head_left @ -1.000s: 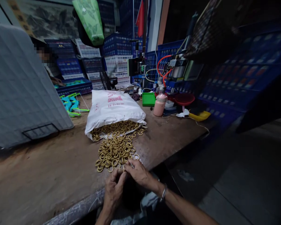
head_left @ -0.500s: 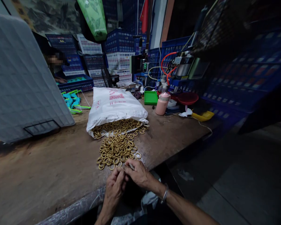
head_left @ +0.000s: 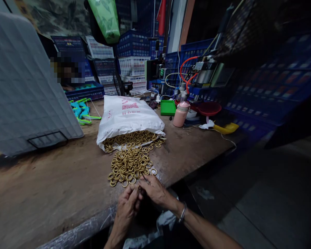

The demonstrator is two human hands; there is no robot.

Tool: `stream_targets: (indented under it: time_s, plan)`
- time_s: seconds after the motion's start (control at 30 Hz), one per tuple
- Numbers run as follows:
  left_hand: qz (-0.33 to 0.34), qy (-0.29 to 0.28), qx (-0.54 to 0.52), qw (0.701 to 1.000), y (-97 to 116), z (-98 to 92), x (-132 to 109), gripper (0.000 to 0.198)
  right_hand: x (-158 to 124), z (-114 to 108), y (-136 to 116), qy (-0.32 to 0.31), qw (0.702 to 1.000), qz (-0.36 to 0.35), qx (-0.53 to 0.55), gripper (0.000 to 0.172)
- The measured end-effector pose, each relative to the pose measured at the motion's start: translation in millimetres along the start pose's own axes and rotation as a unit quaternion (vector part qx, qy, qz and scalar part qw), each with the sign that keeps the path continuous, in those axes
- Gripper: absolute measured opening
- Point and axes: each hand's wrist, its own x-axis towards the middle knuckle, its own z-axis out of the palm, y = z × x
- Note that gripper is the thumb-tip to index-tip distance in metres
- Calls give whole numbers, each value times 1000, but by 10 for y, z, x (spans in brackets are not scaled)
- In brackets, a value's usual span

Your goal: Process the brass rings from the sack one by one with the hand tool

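My left hand (head_left: 126, 204) is closed at the table's front edge, thumb and fingers pinched together. Whatever it pinches is too small and covered to make out, though a ring is possible. My right hand (head_left: 156, 191) meets it fingertip to fingertip, closed on a thin dark tool (head_left: 145, 178) whose kind I cannot tell. Just beyond both hands lies a heap of brass-coloured rings (head_left: 129, 166). They spill from the open mouth of a white woven sack (head_left: 126, 117) with red print, which lies on its side.
On the brown table (head_left: 67, 186) stand a pink bottle (head_left: 180, 116), a green tray (head_left: 168, 108) and a yellow scoop (head_left: 226, 128). A pale grey panel (head_left: 28, 86) rises at left, beside blue-green toy bows (head_left: 81, 110). Across the table a person bends over a blue crate (head_left: 85, 94).
Both hands stay together in nearly the same place, with small finger movements; the right fingers and the tool tilt slightly. The person across the table has leaned further right. The view shifts a little.
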Motion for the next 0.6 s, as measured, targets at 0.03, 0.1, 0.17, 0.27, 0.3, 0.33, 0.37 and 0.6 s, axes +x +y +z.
stream_targets:
  time_s: [0.03,0.1,0.17,0.27,0.3,0.33,0.37,0.6]
  plan:
    - [-2,0,-6,1000,7,5,-7,32,2,2,3,-7,1000,2,11,25]
    - [-7,3,-20,1000,19,16,-26,33,9,7,10,-17,999,6,32,27]
    - [-14,6,-27,1000,23,21,-44,33,16,9,21,-22,999,11,45,29]
    - [-23,16,-26,999,13,15,-53,34,14,4,49,15,1000,13,8,27]
    - [-25,22,-24,999,7,12,-50,35,6,2,62,31,999,4,-28,25]
    - [-27,30,-23,999,2,10,-44,36,-7,-1,75,42,996,-9,-73,22]
    - [-27,39,-23,999,-1,9,-36,36,-24,-2,89,46,991,-26,-125,19]
    - [7,53,-27,998,-22,-3,-23,37,-142,7,121,-14,915,-59,-399,26]
